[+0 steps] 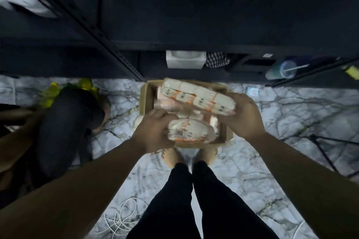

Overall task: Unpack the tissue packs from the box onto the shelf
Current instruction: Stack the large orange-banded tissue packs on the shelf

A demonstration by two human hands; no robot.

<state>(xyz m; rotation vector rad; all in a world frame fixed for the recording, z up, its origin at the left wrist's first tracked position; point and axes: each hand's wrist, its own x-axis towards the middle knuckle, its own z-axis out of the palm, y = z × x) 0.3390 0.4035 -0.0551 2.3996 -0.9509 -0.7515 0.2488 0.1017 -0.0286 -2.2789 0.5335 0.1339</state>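
**Both hands loaded over the box**

The right hand (243, 114) gripped a long tissue pack (198, 98) slanting away leftward; the left hand (153, 132) clasped a shorter pack (189, 131). Both hung above the cardboard box (146, 99), the dark shelf (213, 25) just beyond.

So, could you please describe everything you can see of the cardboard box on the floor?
The cardboard box is brown and open-topped, standing upright on the marbled floor just in front of the dark shelf unit and ahead of the person's feet. It still holds white-and-orange tissue packs. The left hand grips a tissue pack over its near end, and the right hand holds a longer bundle of packs above it. Its near wall is mostly hidden by them.
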